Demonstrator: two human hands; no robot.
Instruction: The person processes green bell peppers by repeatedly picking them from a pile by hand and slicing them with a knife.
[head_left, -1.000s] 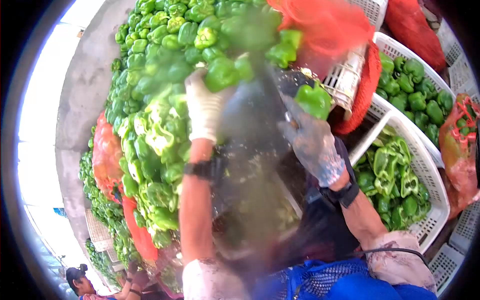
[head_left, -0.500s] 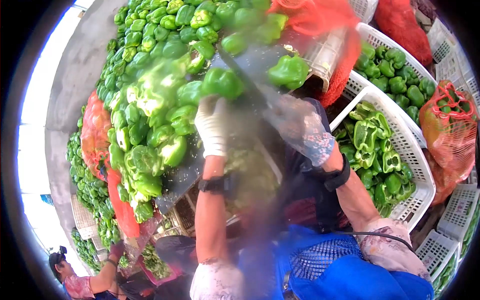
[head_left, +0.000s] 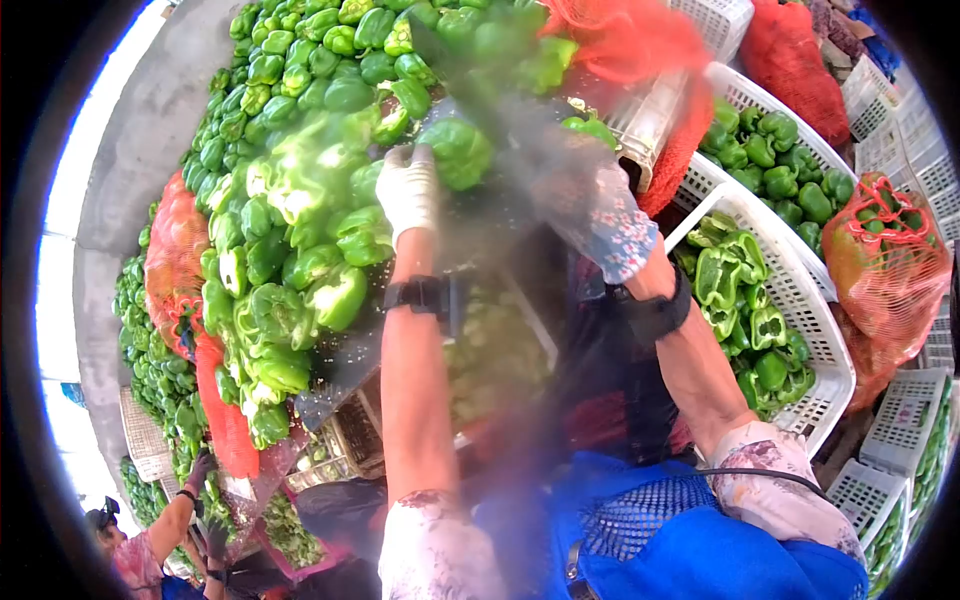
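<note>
Left hand at a green bell pepper, knife in the right

The gloved left hand (head_left: pixel 408 192) lies near 11 o'clock, its thumb and fingers partly curled and touching the lower left of a whole green bell pepper (head_left: pixel 458 154) at 12 o'clock; how firm its grip is, I cannot tell. At 1 o'clock the gloved right hand (head_left: pixel 588 192) is blurred, but a dark knife (head_left: pixel 430 48) slants from it toward 11 o'clock, so its grip appears closed on the handle. A pepper heap (head_left: pixel 265 235) covers the table (head_left: pixel 345 358) from 9 to 12 o'clock. One white crate (head_left: pixel 830 358) at 3 o'clock holds cut peppers; another crate (head_left: pixel 800 130) at 2 o'clock holds whole ones.
</note>
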